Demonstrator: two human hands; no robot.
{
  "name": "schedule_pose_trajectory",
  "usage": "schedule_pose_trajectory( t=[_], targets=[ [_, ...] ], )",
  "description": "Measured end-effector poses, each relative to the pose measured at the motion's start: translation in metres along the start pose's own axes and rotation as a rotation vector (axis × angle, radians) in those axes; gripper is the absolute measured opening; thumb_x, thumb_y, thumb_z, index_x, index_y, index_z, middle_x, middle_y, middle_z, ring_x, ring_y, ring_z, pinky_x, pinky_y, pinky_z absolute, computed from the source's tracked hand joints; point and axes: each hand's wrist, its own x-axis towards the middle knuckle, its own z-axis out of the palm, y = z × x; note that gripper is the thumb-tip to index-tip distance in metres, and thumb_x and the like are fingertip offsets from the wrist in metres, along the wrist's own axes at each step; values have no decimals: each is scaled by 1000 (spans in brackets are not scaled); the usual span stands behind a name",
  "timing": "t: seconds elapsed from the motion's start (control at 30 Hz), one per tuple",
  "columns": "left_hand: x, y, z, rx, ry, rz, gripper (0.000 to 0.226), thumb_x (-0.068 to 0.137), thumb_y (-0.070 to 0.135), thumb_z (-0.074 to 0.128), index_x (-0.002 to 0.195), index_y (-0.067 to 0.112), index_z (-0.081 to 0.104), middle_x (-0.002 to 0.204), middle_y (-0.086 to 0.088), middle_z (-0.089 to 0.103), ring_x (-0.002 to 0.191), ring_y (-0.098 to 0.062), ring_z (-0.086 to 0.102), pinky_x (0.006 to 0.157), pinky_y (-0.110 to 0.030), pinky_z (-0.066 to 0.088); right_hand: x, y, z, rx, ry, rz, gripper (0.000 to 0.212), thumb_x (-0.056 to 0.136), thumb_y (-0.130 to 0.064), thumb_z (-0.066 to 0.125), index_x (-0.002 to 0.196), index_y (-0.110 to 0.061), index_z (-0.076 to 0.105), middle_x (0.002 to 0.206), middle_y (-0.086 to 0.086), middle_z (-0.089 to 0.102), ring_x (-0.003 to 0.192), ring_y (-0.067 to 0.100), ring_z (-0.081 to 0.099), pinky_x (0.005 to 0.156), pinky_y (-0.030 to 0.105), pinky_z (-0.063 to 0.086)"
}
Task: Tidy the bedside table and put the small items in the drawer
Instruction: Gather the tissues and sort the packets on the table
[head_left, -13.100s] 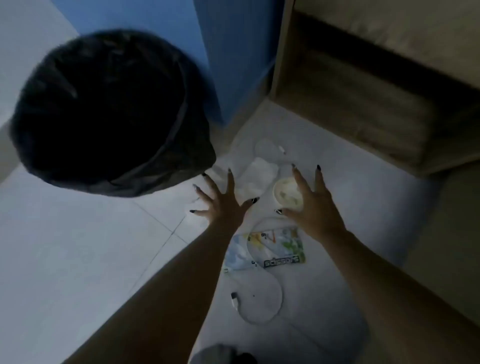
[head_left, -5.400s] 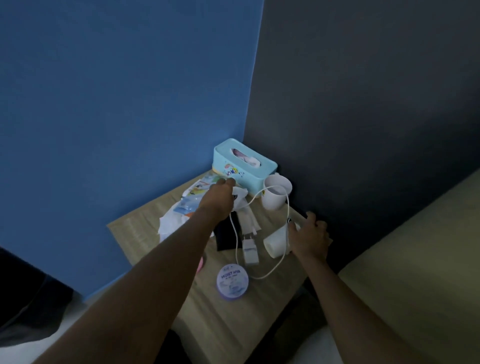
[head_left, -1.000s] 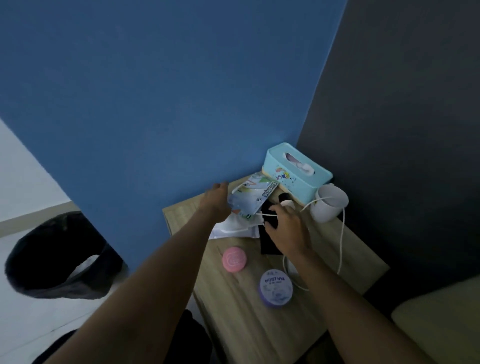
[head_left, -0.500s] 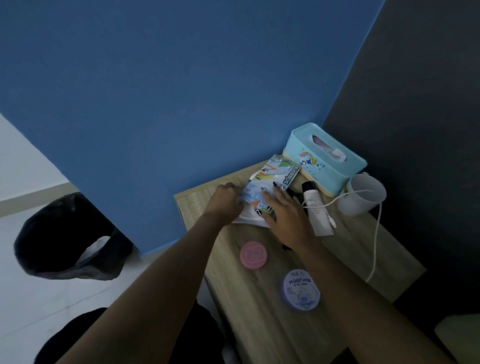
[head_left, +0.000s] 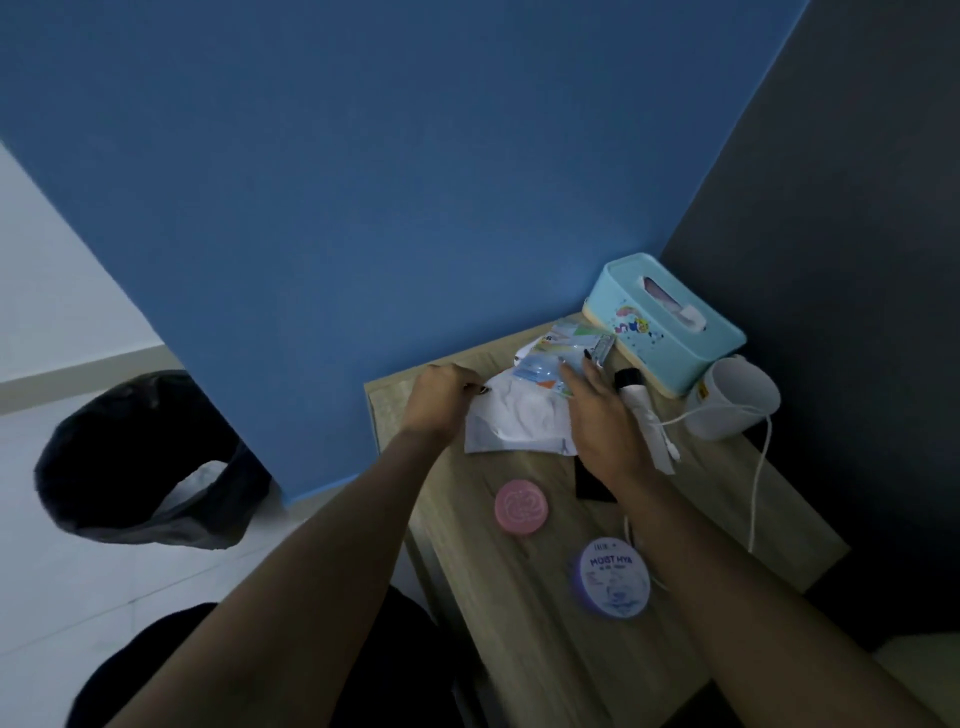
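Observation:
On the wooden bedside table (head_left: 717, 499) lies a pile of white wrappers (head_left: 519, 418) under a colourful printed packet (head_left: 558, 358). My left hand (head_left: 441, 395) pinches the left edge of the white wrappers. My right hand (head_left: 597, 421) rests on the pile with its fingers on the packet. A white tube with a black cap (head_left: 641, 410) lies just right of my right hand. A pink round tin (head_left: 521, 506) and a purple round jar (head_left: 614, 577) sit nearer me. A black flat item (head_left: 589, 486) shows partly under my right wrist.
A teal tissue box (head_left: 665, 322) stands in the back corner with a white cup (head_left: 730, 400) beside it; a white cable (head_left: 758, 467) trails from the cup across the table. A black-lined bin (head_left: 145, 462) stands on the pale floor to the left. Blue and dark walls close the corner.
My right hand has slid further onto the packet and wrappers. My left hand stays gripping their left edge. The view has shifted slightly left, bringing the table's right side into the frame.

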Motion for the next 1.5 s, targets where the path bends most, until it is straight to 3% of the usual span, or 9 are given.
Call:
schedule_pose_trajectory(
  t=[0.13, 0.3, 0.4, 0.5, 0.67, 0.8, 0.9, 1.13, 1.5],
  targets=[
    [7, 4, -26, -55, 118, -18, 14, 88, 16, 59, 87, 8, 71, 88, -13, 74, 85, -32, 67, 71, -36, 51, 5, -16, -18, 9, 166, -1, 54, 84, 10, 48, 137, -6, 46, 143, 22, 44, 125, 36, 51, 95, 44, 48],
    [8, 23, -74, -339, 222, -179, 14, 92, 19, 55, 95, 7, 60, 93, -9, 68, 88, -25, 63, 81, -35, 53, 10, -41, -50, -21, 243, -23, 67, 82, 12, 46, 143, -13, 35, 149, 14, 38, 135, 28, 40, 110, 39, 36],
    [3, 27, -103, -696, 268, -348, 13, 93, 20, 51, 80, 18, 51, 86, -4, 59, 88, -25, 58, 88, -47, 55, 6, -62, -71, -44, 244, -24, 66, 86, 7, 46, 146, -15, 29, 154, 10, 29, 139, 26, 34, 111, 36, 31],
    [-6, 28, -136, -816, 347, -403, 19, 93, 21, 49, 74, 22, 43, 93, -10, 56, 90, -26, 57, 88, -50, 54, -2, -82, -89, -20, 298, -48, 61, 88, 7, 43, 144, -14, 34, 152, 11, 34, 136, 28, 40, 106, 37, 36],
    [-39, 23, -183, -753, 424, -430, 13, 84, 19, 60, 84, 15, 48, 85, -3, 52, 80, -22, 54, 65, -33, 50, -23, -106, -102, 26, 344, -110, 61, 82, 14, 45, 136, -13, 44, 143, 8, 47, 122, 30, 54, 92, 39, 50],
    [-77, -1, -211, -638, 407, -483, 27, 85, 17, 62, 111, 12, 57, 101, -10, 61, 94, -29, 62, 79, -32, 50, -44, -134, -102, 6, 300, -124, 50, 81, 12, 47, 123, -13, 51, 121, 11, 60, 101, 32, 62, 77, 39, 53],
    [-110, -33, -229, -499, 348, -489, 14, 85, 20, 64, 91, 9, 70, 91, -9, 67, 97, -29, 66, 77, -28, 46, -58, -160, -93, -3, 280, -155, 39, 86, 7, 45, 119, -11, 54, 110, 14, 63, 97, 35, 63, 75, 40, 52],
    [-197, -109, -282, -384, 452, -638, 18, 86, 20, 63, 80, 5, 72, 77, -13, 63, 75, -20, 56, 70, -32, 46, -82, -248, -48, 12, 131, -240, 18, 93, -6, 43, 106, -8, 56, 102, 13, 66, 93, 32, 63, 64, 31, 37],
    [-238, -229, -328, -385, 651, -924, 16, 84, 15, 61, 71, 6, 63, 77, -14, 59, 76, -27, 57, 84, -45, 57, -63, -400, 58, 262, -68, -386, 27, 97, -12, 37, 116, -10, 56, 110, 15, 66, 96, 35, 61, 69, 31, 42]
  ],
)
